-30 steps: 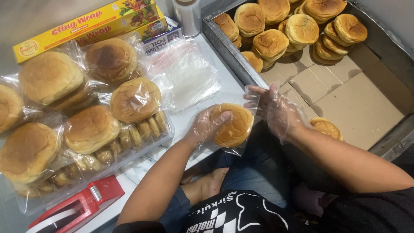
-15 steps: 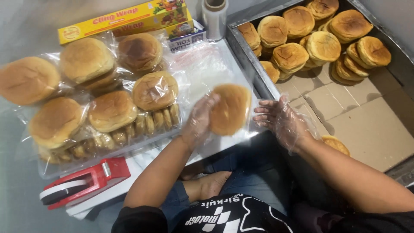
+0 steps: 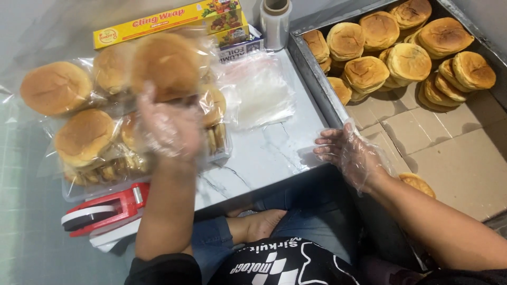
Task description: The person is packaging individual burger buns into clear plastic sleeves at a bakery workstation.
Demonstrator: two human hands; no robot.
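Note:
My left hand (image 3: 168,129), in a thin clear plastic glove, holds a bagged round bun (image 3: 168,64) up over a pile of bagged buns (image 3: 79,137) at the left of the white marble-look table (image 3: 264,153). The held bun is blurred by motion. My right hand (image 3: 351,153), also gloved, hovers with fingers apart and holds nothing, at the table's right edge beside the metal tray (image 3: 309,68). Several unwrapped buns (image 3: 401,58) are stacked at the far end of that tray, on flattened cardboard (image 3: 449,153). One loose bun (image 3: 417,183) lies near my right forearm.
A stack of clear plastic bags (image 3: 261,95) lies mid-table. A yellow cling-film box (image 3: 163,21), a foil box (image 3: 240,42) and a clear film roll (image 3: 275,18) stand at the back. A red and white tape dispenser (image 3: 103,211) sits at the front left. My crossed legs are below.
My left hand carried the bun from between both hands leftward and up over the pile of bagged buns. My right hand let go and stays by the tray edge.

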